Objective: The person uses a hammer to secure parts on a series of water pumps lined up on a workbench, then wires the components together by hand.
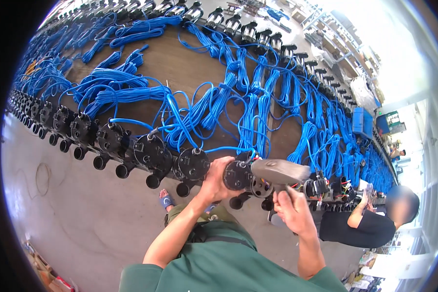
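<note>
My left hand (216,181) is wrapped around the side of a round black pump-like unit (238,176) at the table's near edge. A mallet (281,171) with a grey-brown block head, slightly smeared by motion, is gripped in my right hand (295,210). Its head hovers just right of the held unit, partly over a neighbouring unit with an open, holed end (262,187). Blue cable and thin coloured wires come out behind the held unit. To its left stands another black-capped unit (193,164) with a blue cable.
Black units (112,137) line the near edge; metal-bodied ones (233,23) line the far edge. Coiled blue cables (126,92) cover much of the brown tabletop (175,63). At right stand a person in black (360,226) and a blue bin (362,121).
</note>
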Demonstrator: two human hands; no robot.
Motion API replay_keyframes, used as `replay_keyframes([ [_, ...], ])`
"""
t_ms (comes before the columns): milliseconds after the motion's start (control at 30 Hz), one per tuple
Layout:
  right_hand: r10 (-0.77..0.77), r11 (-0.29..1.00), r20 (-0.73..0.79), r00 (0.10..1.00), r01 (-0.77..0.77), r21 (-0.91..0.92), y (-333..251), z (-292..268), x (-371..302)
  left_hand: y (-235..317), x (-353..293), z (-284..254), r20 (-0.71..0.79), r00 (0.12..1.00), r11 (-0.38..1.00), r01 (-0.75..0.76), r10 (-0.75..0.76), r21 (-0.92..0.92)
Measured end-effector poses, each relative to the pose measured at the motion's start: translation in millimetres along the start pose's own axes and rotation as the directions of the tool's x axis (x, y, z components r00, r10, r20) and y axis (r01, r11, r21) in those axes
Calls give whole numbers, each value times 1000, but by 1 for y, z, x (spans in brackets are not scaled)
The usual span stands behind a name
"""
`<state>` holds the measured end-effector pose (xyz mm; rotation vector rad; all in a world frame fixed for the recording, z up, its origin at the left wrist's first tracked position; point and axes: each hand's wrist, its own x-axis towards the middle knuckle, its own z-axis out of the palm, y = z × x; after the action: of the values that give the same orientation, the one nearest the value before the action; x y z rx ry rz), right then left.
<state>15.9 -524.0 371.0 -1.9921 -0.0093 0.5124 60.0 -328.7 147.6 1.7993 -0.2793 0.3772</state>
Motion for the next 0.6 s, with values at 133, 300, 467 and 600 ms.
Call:
replay_keyframes([
  [133, -168, 939, -34, 985, 149, -311, 39, 41, 21, 3, -4, 6, 56, 998, 1000, 3, -3, 7],
  [300, 207, 976, 61, 976, -202, -85, 35, 30, 25, 6, -2, 4, 86, 995, 999, 42, -42, 4],
  [467, -86, 995, -123, 989, 80, -59, 17, 0, -8, 8, -1, 2, 84, 995, 998, 55, -58, 34],
  [600, -38, 912, -223, 974, -58, -406, 95, 18, 12, 10, 0, 11, 64, 995, 996, 79, -81, 32],
])
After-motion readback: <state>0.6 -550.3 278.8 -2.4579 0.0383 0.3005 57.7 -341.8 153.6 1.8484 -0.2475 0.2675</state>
